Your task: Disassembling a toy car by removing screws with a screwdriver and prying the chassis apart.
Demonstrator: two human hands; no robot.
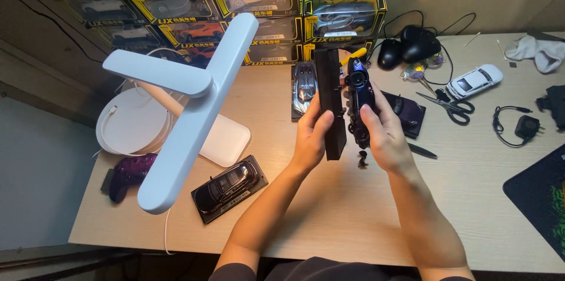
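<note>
My left hand [310,135] grips a flat black display base [331,101] held upright on its edge above the wooden desk [329,210]. My right hand [381,131] holds a dark blue model car [359,95] turned on its side, right beside the base. The car's underside faces the base; whether they touch I cannot tell. Small dark screws [362,159] lie on the desk just below my hands.
A white desk lamp [188,104] reaches over the left side. A black model car on a base [228,185], a silver car [304,84], a white car [474,81], scissors [450,106], a purple car [130,172], two computer mice [409,47], a charger [525,127] and stacked boxed models [235,4] surround my hands.
</note>
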